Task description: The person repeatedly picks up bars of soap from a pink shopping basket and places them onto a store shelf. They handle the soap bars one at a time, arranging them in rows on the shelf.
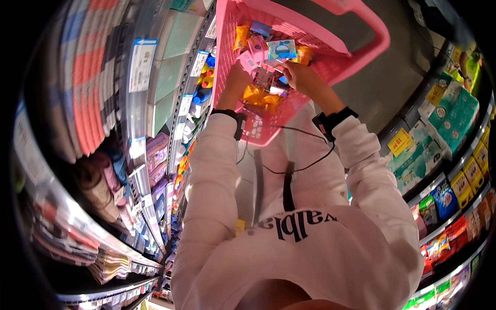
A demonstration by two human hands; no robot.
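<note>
A pink plastic basket (268,135) with a perforated wall stands in front of my body, its handle rising at the upper right. Both hands reach inside it. My left hand (237,81) is closed beside a small pink box (248,61); its fingertips are partly hidden. The fingers of my right hand (304,80) are pinched together near a pink-and-dark gridded pack (263,77); what they grip is unclear. Around the hands lie a white-and-blue pack (281,49), another pink box (258,48), orange wrapped packs (258,98) and a yellow-orange packet (241,37).
Shelves with folded striped towels (88,77) and price tags line my left. A right-hand shelf holds teal paper packs (454,119) and yellow packages (473,173). Another person's arm (463,67) shows at the upper right. A black cable (305,170) loops between my wrists.
</note>
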